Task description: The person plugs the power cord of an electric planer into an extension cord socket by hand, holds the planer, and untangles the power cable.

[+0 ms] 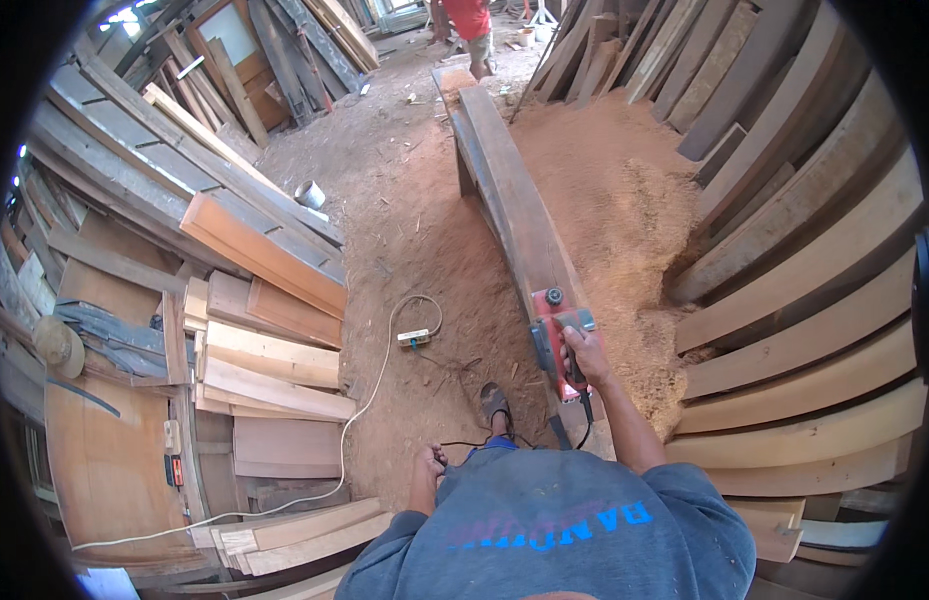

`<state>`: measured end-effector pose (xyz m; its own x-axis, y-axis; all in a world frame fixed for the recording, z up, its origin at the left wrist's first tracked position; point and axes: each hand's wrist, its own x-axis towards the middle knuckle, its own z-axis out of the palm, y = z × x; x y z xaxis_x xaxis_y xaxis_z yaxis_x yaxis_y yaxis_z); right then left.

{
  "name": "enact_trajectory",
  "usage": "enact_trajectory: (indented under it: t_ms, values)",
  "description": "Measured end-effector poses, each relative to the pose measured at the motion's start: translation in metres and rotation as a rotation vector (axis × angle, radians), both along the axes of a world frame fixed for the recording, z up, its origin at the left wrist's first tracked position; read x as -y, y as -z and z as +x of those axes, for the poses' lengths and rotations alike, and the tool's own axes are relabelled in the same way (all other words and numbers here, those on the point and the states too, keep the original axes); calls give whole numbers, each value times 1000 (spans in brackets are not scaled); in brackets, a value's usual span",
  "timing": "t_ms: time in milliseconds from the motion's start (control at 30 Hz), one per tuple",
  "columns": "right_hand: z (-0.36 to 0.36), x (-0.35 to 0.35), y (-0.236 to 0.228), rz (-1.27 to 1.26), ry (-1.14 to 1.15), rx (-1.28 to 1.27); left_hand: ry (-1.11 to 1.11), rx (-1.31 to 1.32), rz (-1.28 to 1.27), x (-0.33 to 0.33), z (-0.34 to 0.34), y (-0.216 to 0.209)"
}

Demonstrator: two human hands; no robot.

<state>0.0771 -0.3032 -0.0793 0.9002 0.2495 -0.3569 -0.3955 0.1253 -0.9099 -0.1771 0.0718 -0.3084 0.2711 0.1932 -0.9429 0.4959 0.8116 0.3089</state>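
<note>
A red electric planer (pixel 544 304) rests on a long brown plank (pixel 512 180), near the end closest to me. My right hand (pixel 586 354) is closed round the planer's handle, and a black power cord (pixel 586 425) trails from its rear. Low at my left side, my left hand (pixel 429 462) is closed with a dark cord running from it toward my body; it appears to grip that cord. The plank lies lengthwise on a raised wooden bench (pixel 465 175). A sandalled foot (pixel 494 402) shows left of the plank.
A power strip (pixel 413 338) with a pale cable (pixel 347 440) lies on the dirt floor. Sawdust (pixel 629 215) is heaped right of the bench. Boards (pixel 804 370) lean along the right; stacked timber (pixel 274 350) lines the left. A person in red (pixel 468 20) stands far ahead.
</note>
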Motion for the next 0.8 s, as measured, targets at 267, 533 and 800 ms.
enact_trajectory:
  t_ms: [267, 533, 800]
  values:
    - [1, -1, 0, 0, -16, -24, -148, 63, 125, -31, 22, -28]
    - [1, -6, -5, -28, -29, -15, -152, 98, 24, -20, 19, -20]
    - [2, -1, 1, -13, -23, -4, -251, 224, -61, -4, -12, -25]
